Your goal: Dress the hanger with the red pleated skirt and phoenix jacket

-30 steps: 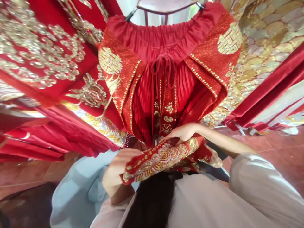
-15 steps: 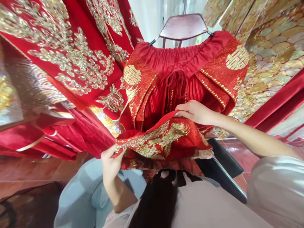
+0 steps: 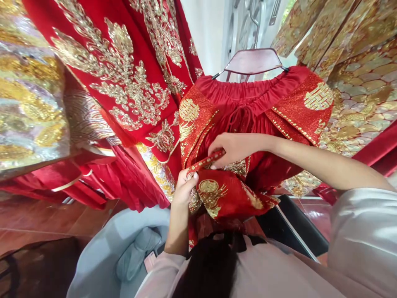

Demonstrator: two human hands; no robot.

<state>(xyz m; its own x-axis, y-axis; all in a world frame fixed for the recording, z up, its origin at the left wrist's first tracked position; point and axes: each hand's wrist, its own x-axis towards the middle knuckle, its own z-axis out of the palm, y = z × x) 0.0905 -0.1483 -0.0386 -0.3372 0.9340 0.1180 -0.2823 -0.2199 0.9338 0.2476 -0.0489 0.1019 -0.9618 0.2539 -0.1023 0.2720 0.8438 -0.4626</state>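
A red skirt (image 3: 279,103) with gold embroidery hangs from a dark hanger (image 3: 252,62) in front of me. Its lower part is lifted and bunched into a fold (image 3: 229,194) between my hands. My left hand (image 3: 185,187) pinches the left end of the gold-trimmed hem strip (image 3: 204,160). My right hand (image 3: 234,148) is closed on the same strip's right end, just below the skirt's drawstring. Both hands sit close together in front of the skirt's middle panel.
More red and gold embroidered garments (image 3: 124,82) hang at the left, and gold scale-patterned fabric (image 3: 362,87) at the right. A pale blue cloth heap (image 3: 118,248) lies at lower left, a black flat object (image 3: 297,227) at lower right, on a reddish floor.
My hands have come together, folding the lifted hem narrower. The left hand rose and moved right; the right hand shifted slightly left. The view tilted upward.
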